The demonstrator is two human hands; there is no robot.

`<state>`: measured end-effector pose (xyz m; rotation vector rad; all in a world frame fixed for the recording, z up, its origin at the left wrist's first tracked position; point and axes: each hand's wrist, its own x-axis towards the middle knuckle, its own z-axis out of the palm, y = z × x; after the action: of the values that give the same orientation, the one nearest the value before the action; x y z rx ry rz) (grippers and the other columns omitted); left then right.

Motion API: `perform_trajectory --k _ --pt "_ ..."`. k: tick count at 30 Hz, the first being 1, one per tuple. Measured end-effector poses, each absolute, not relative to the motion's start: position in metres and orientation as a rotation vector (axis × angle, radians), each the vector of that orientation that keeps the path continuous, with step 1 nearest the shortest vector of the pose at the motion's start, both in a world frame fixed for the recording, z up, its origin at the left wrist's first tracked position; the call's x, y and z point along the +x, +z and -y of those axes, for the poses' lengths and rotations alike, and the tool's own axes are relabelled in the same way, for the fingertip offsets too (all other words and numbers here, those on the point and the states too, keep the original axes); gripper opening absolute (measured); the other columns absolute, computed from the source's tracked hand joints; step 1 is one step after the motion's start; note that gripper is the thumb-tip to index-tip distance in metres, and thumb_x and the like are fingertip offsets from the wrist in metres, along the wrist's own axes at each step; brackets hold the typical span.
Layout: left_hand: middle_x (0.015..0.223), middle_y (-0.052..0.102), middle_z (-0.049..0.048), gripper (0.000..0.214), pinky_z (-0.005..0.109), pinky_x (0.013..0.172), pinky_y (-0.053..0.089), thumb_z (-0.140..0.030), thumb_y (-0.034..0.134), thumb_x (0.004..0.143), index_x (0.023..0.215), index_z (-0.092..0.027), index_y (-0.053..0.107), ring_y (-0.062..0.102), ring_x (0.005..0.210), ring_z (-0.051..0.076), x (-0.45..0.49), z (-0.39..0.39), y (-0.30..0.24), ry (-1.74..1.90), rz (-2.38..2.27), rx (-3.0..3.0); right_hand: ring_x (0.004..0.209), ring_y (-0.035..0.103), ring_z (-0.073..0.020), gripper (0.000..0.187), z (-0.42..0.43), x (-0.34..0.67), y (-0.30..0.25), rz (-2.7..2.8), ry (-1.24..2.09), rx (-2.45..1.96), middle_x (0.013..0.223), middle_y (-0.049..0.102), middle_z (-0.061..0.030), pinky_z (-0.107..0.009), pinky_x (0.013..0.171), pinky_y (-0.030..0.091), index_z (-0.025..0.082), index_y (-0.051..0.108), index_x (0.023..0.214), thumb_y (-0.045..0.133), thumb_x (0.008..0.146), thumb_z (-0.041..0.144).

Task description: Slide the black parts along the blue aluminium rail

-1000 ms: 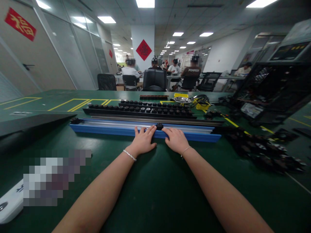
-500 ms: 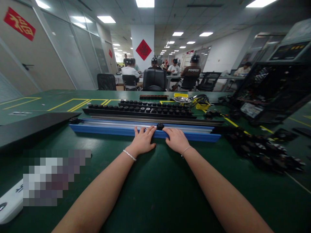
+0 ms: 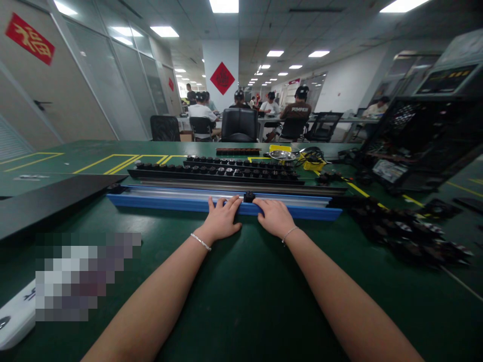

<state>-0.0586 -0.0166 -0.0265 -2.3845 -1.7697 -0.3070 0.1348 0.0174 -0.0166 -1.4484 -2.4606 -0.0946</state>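
Note:
A long blue rail (image 3: 143, 202) with a pale metallic channel lies crosswise on the green table. My left hand (image 3: 222, 217) rests on the rail's front edge left of centre, fingers spread over it and thumb stretched out to the right. Just right of it, a small black block (image 3: 249, 196) sits in the channel between my two hands. My right hand (image 3: 274, 216) has its fingers bent over the front edge beside the block, with the thumb low in front of the rail. The undersides of the fingers are hidden. Another black piece (image 3: 115, 188) sits at the rail's left end.
Behind the rail lie a dark rail (image 3: 320, 190) and black strips with rows of round parts (image 3: 215, 172). A heap of black parts (image 3: 407, 226) is at right, near an open computer case (image 3: 415, 136). A dark panel (image 3: 49, 201) lies left. Several people sit beyond.
Both hands keep their places on the blue rail, and the block has not visibly moved. Only the camera view has shifted very slightly.

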Motion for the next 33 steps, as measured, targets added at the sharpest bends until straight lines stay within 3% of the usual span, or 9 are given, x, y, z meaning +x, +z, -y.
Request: perform_trajectory --k 7,24,33 --pt "0.149 0.03 0.0068 0.078 0.069 0.103 0.006 -0.048 0.053 0.075 0.144 -0.029 0.022 0.031 0.126 0.037 -0.058 0.018 -0.023 -0.287 1.79 -2.4 0.11 0.052 -0.0222 0.045 -0.018 0.138 -0.017 2.451 -0.072 -1.446 0.12 0.061 -0.0059 -0.039 0.099 0.03 0.027 0.051 0.126 0.046 0.081 0.024" --pt "0.149 0.029 0.0069 0.077 0.07 0.102 0.006 -0.047 0.053 0.075 0.143 -0.027 0.022 0.031 0.126 0.037 -0.058 0.017 -0.024 -0.287 1.776 -2.403 0.108 0.055 -0.0193 0.043 -0.026 0.148 -0.018 2.476 -0.066 -1.335 0.119 0.062 -0.0067 -0.033 0.097 0.036 0.02 0.054 0.122 0.047 0.08 0.017" --pt "0.149 0.03 0.0067 0.077 0.069 0.103 0.007 -0.048 0.053 0.075 0.143 -0.029 0.022 0.031 0.127 0.037 -0.058 0.018 -0.022 -0.281 1.796 -2.399 0.108 0.055 -0.0207 0.042 -0.024 0.152 -0.016 2.465 -0.092 -1.406 0.119 0.062 -0.0053 -0.037 0.096 0.036 0.024 0.054 0.123 0.047 0.081 0.021"
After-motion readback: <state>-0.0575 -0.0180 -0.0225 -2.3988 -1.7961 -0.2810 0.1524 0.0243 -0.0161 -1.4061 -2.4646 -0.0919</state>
